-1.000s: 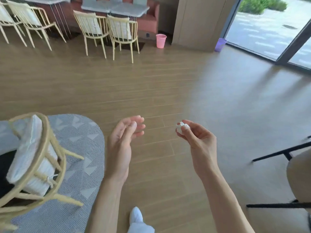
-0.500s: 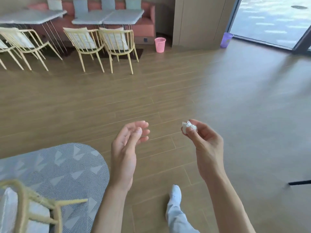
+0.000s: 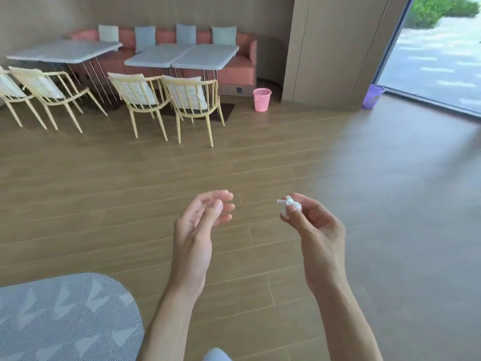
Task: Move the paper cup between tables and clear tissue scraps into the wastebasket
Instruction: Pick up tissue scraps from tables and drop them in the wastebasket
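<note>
Two bare forearms are held out over a wooden floor (image 3: 286, 162). A small crumpled wad of white tissue (image 3: 288, 206) is pinched between the thumb and fingertips of the right hand (image 3: 316, 230), raised in the air. The left hand (image 3: 200, 225) is empty, palm turned inward, its fingers loosely curled. Well ahead, a pink wastebasket (image 3: 262, 99) is set on the floor beside a pink sofa (image 3: 235, 69), near white tables (image 3: 182, 57) and pale yellow chairs (image 3: 166, 100). A purple wastebasket (image 3: 372, 96) is seen by the glass door. A grey patterned rug (image 3: 65, 319) is spread at lower left.
</note>
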Demonstrator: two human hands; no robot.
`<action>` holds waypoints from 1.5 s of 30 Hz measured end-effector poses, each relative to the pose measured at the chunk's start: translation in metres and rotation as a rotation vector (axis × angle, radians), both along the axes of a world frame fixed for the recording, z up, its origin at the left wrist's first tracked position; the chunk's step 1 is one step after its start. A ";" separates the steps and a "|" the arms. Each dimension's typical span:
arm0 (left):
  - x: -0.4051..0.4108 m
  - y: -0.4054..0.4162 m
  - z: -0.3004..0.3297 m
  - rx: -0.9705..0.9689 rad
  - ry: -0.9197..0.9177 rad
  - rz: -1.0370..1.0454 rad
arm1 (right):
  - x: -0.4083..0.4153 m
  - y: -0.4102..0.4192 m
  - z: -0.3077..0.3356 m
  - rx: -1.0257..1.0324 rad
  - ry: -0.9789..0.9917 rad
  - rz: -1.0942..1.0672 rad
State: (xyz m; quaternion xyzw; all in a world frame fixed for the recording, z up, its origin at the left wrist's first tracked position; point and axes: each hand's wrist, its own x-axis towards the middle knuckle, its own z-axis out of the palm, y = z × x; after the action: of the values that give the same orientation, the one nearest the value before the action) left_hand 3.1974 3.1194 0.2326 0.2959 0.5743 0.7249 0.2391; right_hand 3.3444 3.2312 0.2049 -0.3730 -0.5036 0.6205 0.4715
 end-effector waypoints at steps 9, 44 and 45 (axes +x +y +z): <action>-0.139 0.190 -0.041 -0.017 -0.077 -0.019 | -0.130 0.181 -0.033 -0.022 -0.112 -0.024; -0.751 1.013 -0.040 -0.023 -0.051 -0.159 | -0.741 0.987 -0.030 0.060 -0.082 -0.113; -0.770 1.041 -0.042 -0.025 -0.047 -0.169 | -0.759 1.011 -0.031 0.063 -0.083 -0.120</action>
State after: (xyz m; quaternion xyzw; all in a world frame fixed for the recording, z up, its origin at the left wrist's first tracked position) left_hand 2.4275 4.1605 0.1910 0.3231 0.5506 0.7017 0.3164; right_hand 2.5857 4.2427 0.1736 -0.4128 -0.5188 0.5590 0.4980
